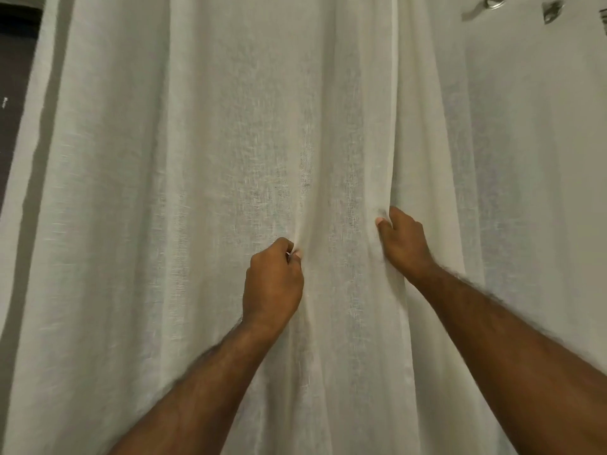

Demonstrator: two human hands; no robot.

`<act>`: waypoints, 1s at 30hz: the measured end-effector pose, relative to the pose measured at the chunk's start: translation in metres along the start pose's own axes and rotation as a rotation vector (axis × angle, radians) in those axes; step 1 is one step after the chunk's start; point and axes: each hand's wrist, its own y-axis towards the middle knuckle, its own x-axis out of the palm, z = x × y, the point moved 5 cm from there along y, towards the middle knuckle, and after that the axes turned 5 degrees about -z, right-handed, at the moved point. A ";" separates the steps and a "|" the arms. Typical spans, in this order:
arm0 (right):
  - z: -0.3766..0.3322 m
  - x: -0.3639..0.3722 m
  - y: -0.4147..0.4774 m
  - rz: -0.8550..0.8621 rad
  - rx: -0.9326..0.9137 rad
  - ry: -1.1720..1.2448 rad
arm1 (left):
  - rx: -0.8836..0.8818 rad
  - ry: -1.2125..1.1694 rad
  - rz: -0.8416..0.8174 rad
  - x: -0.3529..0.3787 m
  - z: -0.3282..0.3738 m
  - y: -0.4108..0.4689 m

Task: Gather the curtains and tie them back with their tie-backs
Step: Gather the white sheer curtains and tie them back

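A sheer white curtain [184, 159] hangs straight down and fills nearly the whole view. My left hand [272, 284] pinches a fold of the fabric between thumb and fingers near the middle. A little higher and to the right, my right hand [404, 241] grips the curtain's hemmed vertical edge [394, 126], fingers wrapped behind the cloth. The fabric between the two hands bunches into soft pleats. No tie-back is visible.
A pale wall [542, 142] lies to the right of the curtain. Metal fittings [492, 3] show on the wall at the top right. A dark panel [13, 93] runs down the far left edge.
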 end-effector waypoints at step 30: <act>-0.251 0.124 -0.106 0.035 0.042 0.166 | 0.193 0.060 -0.016 -0.206 -0.050 -0.015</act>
